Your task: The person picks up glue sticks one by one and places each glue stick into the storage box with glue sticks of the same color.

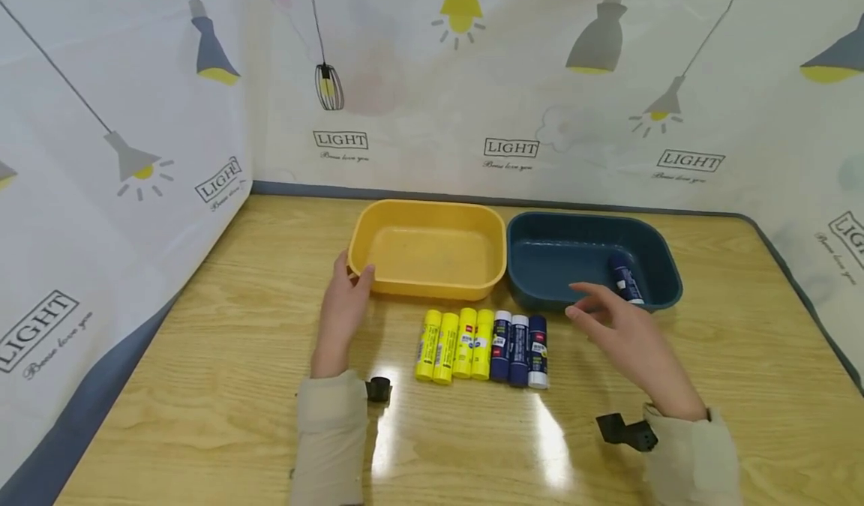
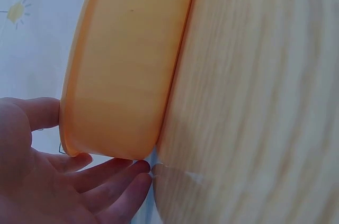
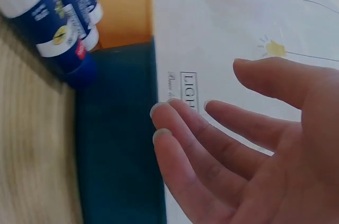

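Observation:
My left hand (image 1: 346,307) holds the near left corner of the yellow plastic bin (image 1: 432,291), thumb at the rim and the other fingers against its end wall (image 2: 114,152). Above the near rim of the dark teal bin (image 1: 540,300) hovers my right hand (image 1: 621,333), fingers loosely bent and nothing between them. A navy glue stick (image 1: 626,279) lies inside the teal bin at its right end, partly hidden behind that hand. In front of the bins, several yellow glue sticks (image 1: 447,347) and three navy ones (image 1: 518,350) stand side by side in a row.
Both bins sit side by side on the wooden table (image 1: 223,401). Behind them rises a white cloth (image 1: 418,101) printed with lamps, and it also closes off the left and right sides. Black wrist camera mounts (image 1: 628,432) stick out from the sleeves.

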{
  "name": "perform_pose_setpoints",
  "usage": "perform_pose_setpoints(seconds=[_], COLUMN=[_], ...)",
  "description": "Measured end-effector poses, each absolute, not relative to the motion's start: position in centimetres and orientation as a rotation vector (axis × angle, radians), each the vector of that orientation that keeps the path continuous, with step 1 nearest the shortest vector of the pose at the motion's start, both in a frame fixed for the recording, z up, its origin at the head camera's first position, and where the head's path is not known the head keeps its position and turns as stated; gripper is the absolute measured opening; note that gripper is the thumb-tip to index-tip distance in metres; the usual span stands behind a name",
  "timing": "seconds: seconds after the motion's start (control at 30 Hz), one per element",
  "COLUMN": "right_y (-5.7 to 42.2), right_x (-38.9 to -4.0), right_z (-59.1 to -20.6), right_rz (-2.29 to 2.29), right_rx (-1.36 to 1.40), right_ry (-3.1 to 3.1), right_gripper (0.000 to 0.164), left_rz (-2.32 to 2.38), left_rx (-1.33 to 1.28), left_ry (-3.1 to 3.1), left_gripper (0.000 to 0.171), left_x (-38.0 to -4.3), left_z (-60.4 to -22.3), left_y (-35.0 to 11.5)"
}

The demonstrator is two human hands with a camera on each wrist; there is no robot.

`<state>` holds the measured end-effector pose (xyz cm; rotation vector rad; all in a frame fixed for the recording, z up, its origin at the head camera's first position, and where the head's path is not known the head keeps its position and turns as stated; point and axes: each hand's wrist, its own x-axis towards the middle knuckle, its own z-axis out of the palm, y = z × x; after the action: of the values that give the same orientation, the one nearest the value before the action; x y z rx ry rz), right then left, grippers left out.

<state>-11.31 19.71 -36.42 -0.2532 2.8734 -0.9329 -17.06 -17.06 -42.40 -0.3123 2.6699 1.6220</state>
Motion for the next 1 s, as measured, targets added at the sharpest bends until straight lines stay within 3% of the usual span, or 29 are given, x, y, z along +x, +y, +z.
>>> perform_pose_setpoints(seconds=[0.83,1.0], right_y=[17.7,17.5], right_x=[-11.4,-11.6], right_z=[-38.2,-38.5], right_rz=[-0.856,-0.792], right_rx=[-0.251,-0.212], right_ry=[2.876,2.8], right_gripper=[0.041,0.044], left_rz=[1.623,1.624], left_rx=[-0.318,-0.324], left_ry=[2.667,2.662], left_gripper=[0.063,0.063], left_x=[-17.0,-17.0], left_z=[-42.1,-42.1], left_y=[-17.0,-16.9])
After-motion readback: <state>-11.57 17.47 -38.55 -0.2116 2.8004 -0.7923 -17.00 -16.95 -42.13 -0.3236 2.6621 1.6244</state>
